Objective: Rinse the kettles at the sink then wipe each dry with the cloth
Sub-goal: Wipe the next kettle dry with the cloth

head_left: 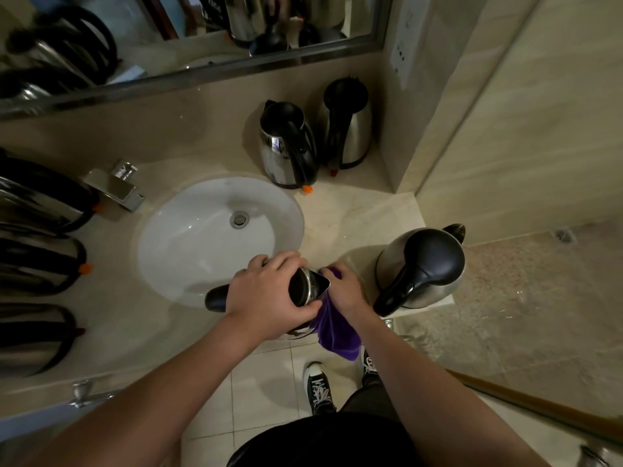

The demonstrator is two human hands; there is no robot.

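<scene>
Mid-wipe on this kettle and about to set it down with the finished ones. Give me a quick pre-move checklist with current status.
1. Left hand grips the held steel kettle with black lid: ok.
2. Right hand presses the purple cloth on its side: ok.
3. Kettle fully dry: cannot tell.
4. Bare beige counter available between the round-lidded kettle and the two back kettles: ok.
5. White sink basin tap off: ok.

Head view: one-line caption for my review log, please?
Left hand steadies a steel kettle at the sink edge while the right hand wipes it with a purple cloth.
</scene>
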